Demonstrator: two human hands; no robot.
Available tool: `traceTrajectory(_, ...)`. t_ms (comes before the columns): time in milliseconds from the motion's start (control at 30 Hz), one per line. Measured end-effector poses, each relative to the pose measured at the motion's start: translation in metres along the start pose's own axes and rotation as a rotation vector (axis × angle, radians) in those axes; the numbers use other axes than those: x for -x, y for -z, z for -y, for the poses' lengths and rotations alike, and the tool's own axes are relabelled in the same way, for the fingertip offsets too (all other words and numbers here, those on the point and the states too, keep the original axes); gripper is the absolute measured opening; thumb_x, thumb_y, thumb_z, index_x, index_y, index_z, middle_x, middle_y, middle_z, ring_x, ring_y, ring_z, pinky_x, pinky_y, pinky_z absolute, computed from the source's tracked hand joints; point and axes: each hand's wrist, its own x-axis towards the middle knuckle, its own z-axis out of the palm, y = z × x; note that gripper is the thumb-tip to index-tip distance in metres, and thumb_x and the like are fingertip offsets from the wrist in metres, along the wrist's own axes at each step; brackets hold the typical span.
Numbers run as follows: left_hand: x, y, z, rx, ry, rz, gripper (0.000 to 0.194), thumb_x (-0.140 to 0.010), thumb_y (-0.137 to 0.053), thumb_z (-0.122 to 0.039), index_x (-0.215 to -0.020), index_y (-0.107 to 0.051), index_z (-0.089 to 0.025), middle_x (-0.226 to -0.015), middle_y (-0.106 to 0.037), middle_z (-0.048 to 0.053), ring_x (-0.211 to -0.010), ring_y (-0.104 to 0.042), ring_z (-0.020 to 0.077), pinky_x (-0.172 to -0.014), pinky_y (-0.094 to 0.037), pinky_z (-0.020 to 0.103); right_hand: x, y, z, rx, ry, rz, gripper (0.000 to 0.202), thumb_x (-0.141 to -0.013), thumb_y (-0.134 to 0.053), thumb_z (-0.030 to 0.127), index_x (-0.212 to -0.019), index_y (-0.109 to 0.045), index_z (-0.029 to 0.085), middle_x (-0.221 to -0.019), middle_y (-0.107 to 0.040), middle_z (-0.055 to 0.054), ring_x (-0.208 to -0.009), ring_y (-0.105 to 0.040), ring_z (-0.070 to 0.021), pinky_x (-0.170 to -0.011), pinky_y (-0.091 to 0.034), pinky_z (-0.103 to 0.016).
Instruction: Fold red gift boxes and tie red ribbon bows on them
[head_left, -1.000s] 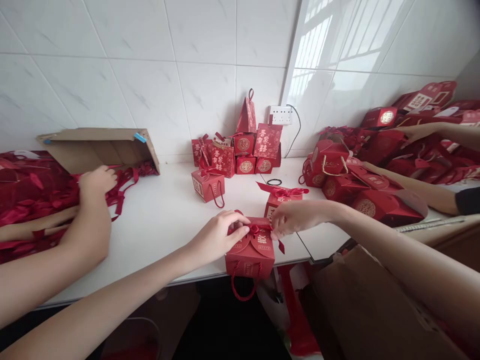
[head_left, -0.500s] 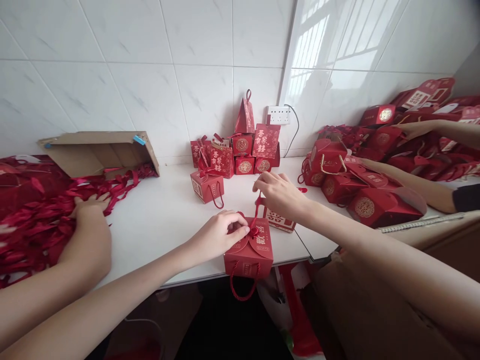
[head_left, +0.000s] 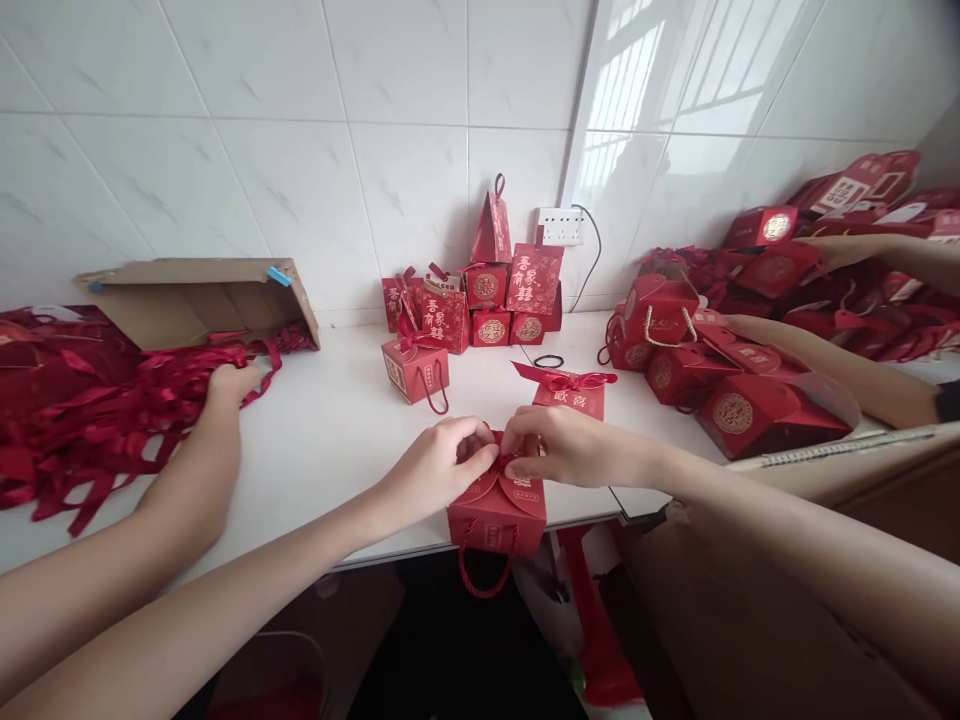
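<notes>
In front of me a red gift box (head_left: 499,522) stands at the table's front edge, its rope handle hanging over. My left hand (head_left: 442,462) pinches the red ribbon (head_left: 498,460) on top of the box. My right hand (head_left: 559,447) is closed at the same spot, thumb and fingers pressed together on the ribbon. Fingers cover most of the ribbon and its knot. Just behind my right hand sits another red box with a tied ribbon bow (head_left: 571,382).
A co-worker's hand (head_left: 234,385) is at a heap of red ribbons (head_left: 112,420) by a cardboard box (head_left: 202,300) on the left. Finished-looking boxes (head_left: 491,290) stack against the wall. Another person's arms reach into red boxes (head_left: 780,400) at right.
My right hand has come down from holding a ribbon end up to the knot beside my left hand. The co-worker's hand at left has moved right and up, dragging ribbons.
</notes>
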Motion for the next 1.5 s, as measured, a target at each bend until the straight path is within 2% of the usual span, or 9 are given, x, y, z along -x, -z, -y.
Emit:
traceTrajectory(133,0.001,-0.001,0.0,-0.029,-0.012,-0.015,0.014,-0.083,-0.047,-0.029,-0.076,-0.055,-0.019,-0.074,-0.06,-0.002,-0.067,-0.054,0.0122,-0.062,-0.041,0.024,-0.003,0.001,-0.004,-0.212,-0.063,0.082,0.012,-0.077,-0.058,0.029,-0.078,-0.058,0.017,-0.067,-0.058,0.002,-0.057,-0.048,-0.008,-0.05,-0.036,-0.02)
traceTrajectory(333,0.001,-0.001,0.001,-0.035,-0.026,-0.029,0.011,-0.082,-0.048,-0.026,-0.075,-0.053,-0.019,-0.073,-0.058,-0.002,-0.066,-0.053,0.0117,-0.062,-0.041,0.024,-0.003,-0.001,-0.004,-0.154,-0.047,0.062,0.015,-0.075,-0.058,0.03,-0.076,-0.06,0.016,-0.074,-0.058,0.0,-0.06,-0.048,-0.0087,-0.051,-0.036,-0.02)
traceTrajectory(600,0.003,-0.002,0.006,-0.017,-0.098,-0.035,0.01,-0.083,-0.05,-0.026,-0.076,-0.053,-0.019,-0.079,-0.056,-0.001,-0.074,-0.054,0.0124,-0.067,-0.043,0.025,-0.005,0.003,-0.011,-0.235,-0.051,0.197,0.027,-0.079,-0.053,0.04,-0.068,-0.055,0.015,-0.073,-0.05,0.0,-0.06,-0.041,-0.0083,-0.051,-0.033,-0.021)
traceTrajectory(900,0.001,-0.004,0.003,-0.049,-0.063,-0.025,0.013,-0.082,-0.051,-0.03,-0.074,-0.054,-0.02,-0.077,-0.058,-0.001,-0.073,-0.055,0.0141,-0.068,-0.044,0.027,-0.005,0.006,-0.005,-0.114,-0.09,0.202,0.031,-0.07,-0.066,0.044,-0.066,-0.055,0.016,-0.07,-0.05,0.001,-0.063,-0.043,-0.0099,-0.052,-0.031,-0.021)
traceTrajectory(1000,0.001,-0.003,0.002,-0.041,-0.039,-0.018,0.015,-0.082,-0.05,-0.031,-0.074,-0.054,-0.019,-0.078,-0.059,0.0,-0.074,-0.056,0.0146,-0.068,-0.044,0.027,-0.003,0.007,-0.005,-0.134,-0.117,0.199,0.038,-0.075,-0.058,0.053,-0.068,-0.055,0.016,-0.067,-0.05,0.001,-0.057,-0.04,-0.0087,-0.048,-0.03,-0.022)
traceTrajectory(1133,0.004,0.003,0.0,-0.026,0.005,-0.02,0.018,-0.082,-0.049,-0.036,-0.082,-0.056,-0.02,-0.083,-0.061,0.001,-0.076,-0.056,0.0155,-0.07,-0.044,0.028,0.002,0.008,-0.002,-0.079,-0.171,0.132,0.036,-0.077,-0.057,0.053,-0.074,-0.053,0.017,-0.069,-0.053,0.001,-0.058,-0.043,-0.0095,-0.049,-0.032,-0.022)
traceTrajectory(1267,0.012,0.016,-0.001,-0.025,0.101,-0.059,0.025,-0.082,-0.047,-0.044,-0.084,-0.052,-0.02,-0.079,-0.058,0.0,-0.07,-0.053,0.0146,-0.065,-0.042,0.026,0.008,0.009,0.003,-0.031,-0.314,0.053,0.043,-0.077,-0.051,0.061,-0.069,-0.049,0.018,-0.064,-0.049,0.001,-0.055,-0.039,-0.0096,-0.048,-0.03,-0.024)
traceTrajectory(1367,0.018,0.023,0.0,-0.034,0.229,0.033,0.036,-0.082,-0.043,-0.051,-0.063,-0.045,-0.019,-0.058,-0.044,-0.004,-0.053,-0.042,0.0117,-0.052,-0.032,0.024,0.011,0.007,0.006,0.003,-0.405,0.089,0.052,-0.08,-0.042,0.065,-0.057,-0.039,0.018,-0.054,-0.036,0.003,-0.049,-0.032,-0.0085,-0.045,-0.025,-0.026)
traceTrajectory(1500,0.02,0.023,0.004,-0.001,0.264,0.16,0.042,-0.08,-0.045,-0.051,-0.055,-0.034,-0.019,-0.055,-0.03,-0.005,-0.051,-0.03,0.0098,-0.048,-0.022,0.024,0.009,0.0,0.007,-0.078,-0.337,0.148,0.046,-0.081,-0.045,0.055,-0.055,-0.033,0.019,-0.053,-0.029,0.004,-0.047,-0.026,-0.0073,-0.044,-0.022,-0.025)
